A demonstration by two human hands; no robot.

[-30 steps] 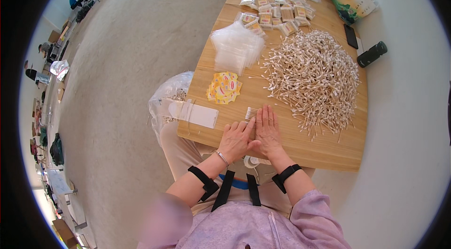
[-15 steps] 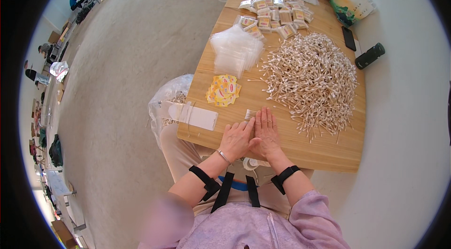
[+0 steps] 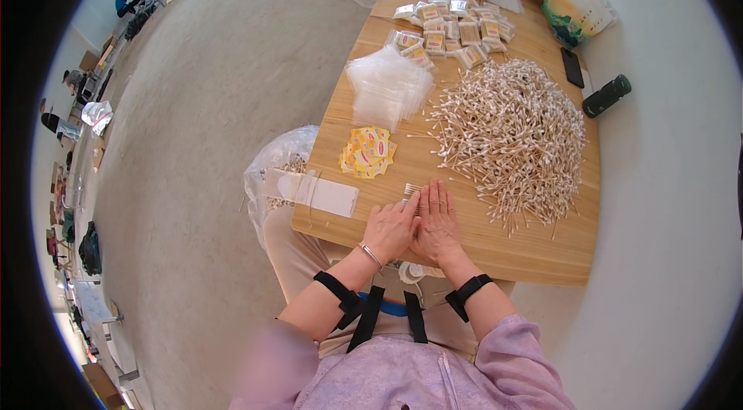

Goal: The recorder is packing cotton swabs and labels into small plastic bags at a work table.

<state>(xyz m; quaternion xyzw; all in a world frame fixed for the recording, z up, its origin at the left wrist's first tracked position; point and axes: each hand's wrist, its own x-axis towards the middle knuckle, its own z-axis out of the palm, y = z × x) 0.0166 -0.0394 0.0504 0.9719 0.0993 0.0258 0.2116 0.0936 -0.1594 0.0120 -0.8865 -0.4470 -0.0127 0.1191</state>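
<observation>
At the table's near edge both my hands are side by side over a small row of cotton swabs (image 3: 412,189), whose white tips stick out past my fingers. My left hand (image 3: 391,227) rests with bent, loosely parted fingers on the swabs' left side. My right hand (image 3: 438,226) lies with its fingers stretched out straight, its inner edge along the row. Most of the row is hidden beneath the hands. To the right spreads a big heap of loose cotton swabs (image 3: 515,139). Left of the hands are yellow-and-white printed cards (image 3: 368,153) and a white card strip (image 3: 334,198).
Clear plastic bags (image 3: 389,85) lie stacked beyond the yellow cards. Filled swab packs (image 3: 453,27) are piled farther back. A phone (image 3: 573,68) and a black bottle (image 3: 607,96) are by the right wall. A clear sack (image 3: 267,170) hangs at the table's left edge.
My hands stay close together over the row of swabs, with only slight shifts of the fingers. The view has tipped a little; nothing else has visibly moved.
</observation>
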